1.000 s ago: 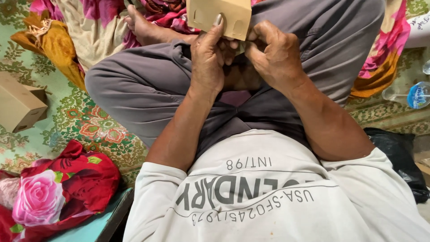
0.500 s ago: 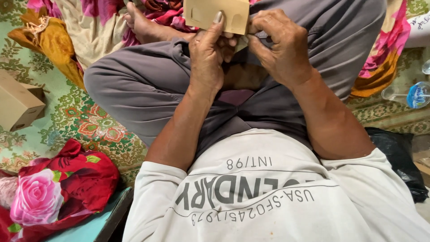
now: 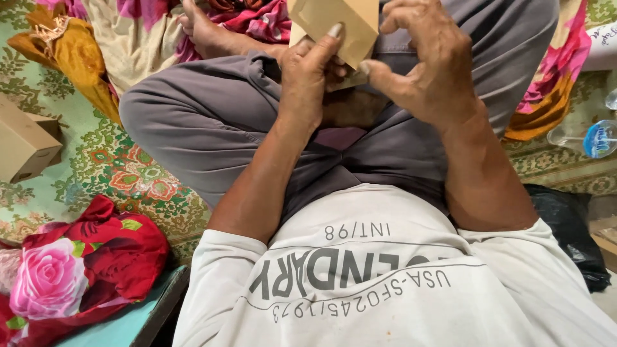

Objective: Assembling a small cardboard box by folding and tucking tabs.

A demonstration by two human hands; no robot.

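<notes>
Patterned green floor mat [image 3: 122, 173] spreads under you, and you sit cross-legged on it in grey trousers [image 3: 212, 122] and a white printed shirt [image 3: 385, 283]. Your left hand [image 3: 308, 80] and right hand [image 3: 427, 61] meet over your lap, both closed on a tan paper packet [image 3: 337, 22] held up near the far edge of the view. Your left thumb [image 3: 324, 42] presses flat against the packet's near face, with the other left fingers tucked behind its lower edge. Your right thumb [image 3: 379, 74] pinches the packet's lower right corner, and the right fingers curl over its right side. The packet is tilted, its top cut off by the frame, and it hangs clear of the mat above your crossed legs. A bare foot [image 3: 205, 32] rests just beyond your left knee, against flowered pink and cream cloth [image 3: 141, 32]. At the mat's left edge sits a brown cardboard box [image 3: 26, 144]. Near your left elbow lies a red cloth with a pink rose [image 3: 71, 270]. By the right edge lies a clear plastic bottle [image 3: 588, 138], and a black bag [image 3: 569, 231] sits beside your right arm
</notes>
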